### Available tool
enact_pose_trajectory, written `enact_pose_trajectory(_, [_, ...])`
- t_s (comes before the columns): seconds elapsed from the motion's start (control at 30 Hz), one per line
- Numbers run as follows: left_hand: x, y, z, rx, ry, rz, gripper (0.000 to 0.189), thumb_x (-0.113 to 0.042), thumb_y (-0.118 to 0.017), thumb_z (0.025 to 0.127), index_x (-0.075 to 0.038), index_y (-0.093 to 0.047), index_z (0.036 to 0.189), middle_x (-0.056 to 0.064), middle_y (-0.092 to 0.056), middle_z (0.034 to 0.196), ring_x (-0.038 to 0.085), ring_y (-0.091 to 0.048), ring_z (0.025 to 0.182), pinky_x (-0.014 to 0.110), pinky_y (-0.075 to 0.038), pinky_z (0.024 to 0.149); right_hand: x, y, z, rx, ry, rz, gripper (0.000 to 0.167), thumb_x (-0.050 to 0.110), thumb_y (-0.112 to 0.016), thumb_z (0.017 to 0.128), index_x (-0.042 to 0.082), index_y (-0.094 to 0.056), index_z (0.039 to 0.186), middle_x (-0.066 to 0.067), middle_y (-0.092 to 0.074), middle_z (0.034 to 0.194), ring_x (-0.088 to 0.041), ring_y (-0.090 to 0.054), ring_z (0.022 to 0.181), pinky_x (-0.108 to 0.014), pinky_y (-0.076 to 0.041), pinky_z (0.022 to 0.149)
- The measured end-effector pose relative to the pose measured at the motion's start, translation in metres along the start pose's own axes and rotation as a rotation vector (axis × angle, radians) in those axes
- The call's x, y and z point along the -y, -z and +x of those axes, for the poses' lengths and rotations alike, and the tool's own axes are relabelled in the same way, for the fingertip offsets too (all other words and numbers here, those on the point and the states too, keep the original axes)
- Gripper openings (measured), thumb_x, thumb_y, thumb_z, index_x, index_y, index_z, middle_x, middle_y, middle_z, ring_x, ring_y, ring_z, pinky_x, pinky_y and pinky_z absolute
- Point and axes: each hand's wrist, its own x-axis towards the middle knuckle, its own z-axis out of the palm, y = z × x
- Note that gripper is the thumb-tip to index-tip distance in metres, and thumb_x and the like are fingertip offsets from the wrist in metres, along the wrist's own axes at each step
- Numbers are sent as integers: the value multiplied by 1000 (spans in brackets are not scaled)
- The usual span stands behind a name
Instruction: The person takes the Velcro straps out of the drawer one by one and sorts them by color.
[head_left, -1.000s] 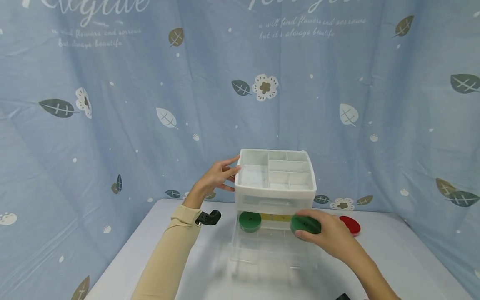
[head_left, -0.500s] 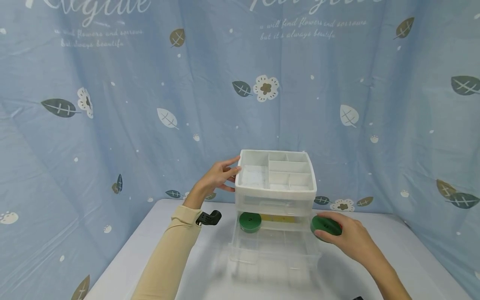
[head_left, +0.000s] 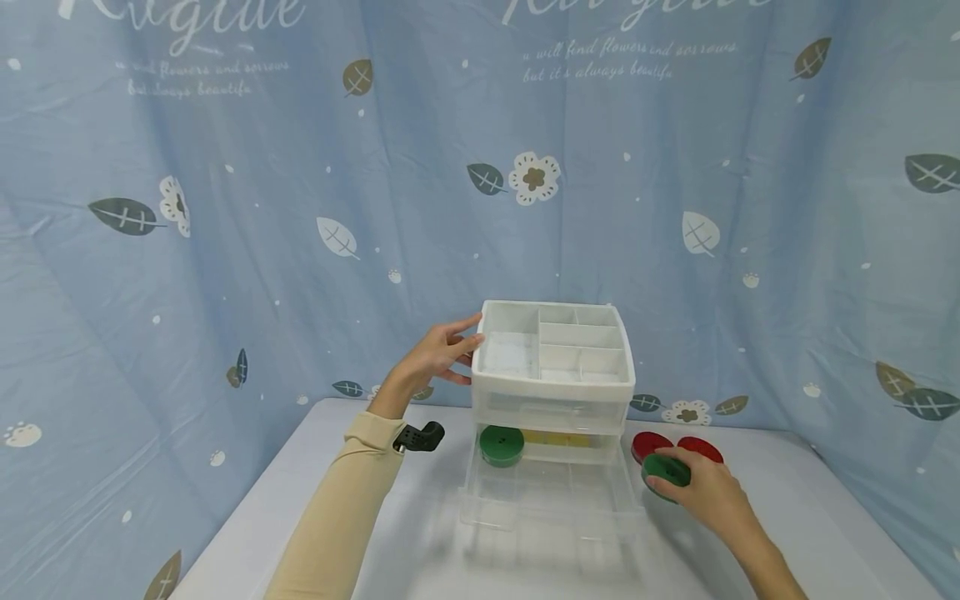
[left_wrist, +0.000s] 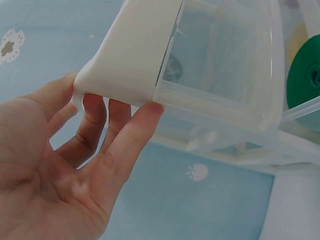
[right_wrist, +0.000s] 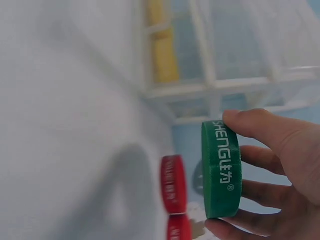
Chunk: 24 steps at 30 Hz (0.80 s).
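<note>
My left hand (head_left: pixel 435 354) holds the left side of a white drawer organizer (head_left: pixel 555 390), its fingertips and thumb on the edge of the top section. My right hand (head_left: pixel 711 493) grips a green roll of tape (right_wrist: pixel 222 170) by its rim, to the right of the organizer and just in front of two red tape rolls (head_left: pixel 651 446). A lower clear drawer (head_left: pixel 551 487) is pulled out. Inside it, a second green tape roll (head_left: pixel 502 446) lies at the back left, with something yellow (head_left: pixel 558 437) behind, partly hidden under the organizer's upper part.
The organizer's top has several compartments (head_left: pixel 510 352). It stands on a white table (head_left: pixel 420 533) before a blue patterned curtain (head_left: pixel 420 150). The pulled-out drawer juts toward the front. Both red rolls lie on the right of the table.
My right hand has carried the green tape roll from above the drawer's right part rightward to the red rolls. Two red rolls now show around the hand. My left hand stays in place.
</note>
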Motion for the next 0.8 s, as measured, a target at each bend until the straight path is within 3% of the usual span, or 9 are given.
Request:
enact_pose_trajectory(0.23, [-1, 0, -1, -6, -2, 3, 59, -36, -59, 99, -41, -33, 151, 18, -61, 132, 32, -68, 103, 43, -63, 74, -13, -20, 3, -16, -12, 6, 58, 38, -83, 77, 6, -67, 123, -19, -68, 110, -26, -57, 88, -36, -52, 60])
enact_pose_trajectory(0.47, [-1, -1, 0, -11, -1, 7, 59, -36, -60, 98, -40, -33, 152, 17, -62, 130, 28, -70, 99, 44, -63, 74, -16, -32, 1, -29, -12, -1, 57, 37, -83, 78, 6, -67, 122, -21, -67, 115, -27, -61, 89, -45, -56, 64])
enact_pose_trajectory(0.8, [-1, 0, -1, -2, -6, -1, 59, -36, -59, 98, -41, -33, 151, 17, -61, 132, 33, -68, 104, 45, -63, 76, -19, -40, 3, -37, -39, -7, 56, 35, -83, 78, 3, -67, 121, -24, -66, 119, -35, -63, 98, -61, -56, 78])
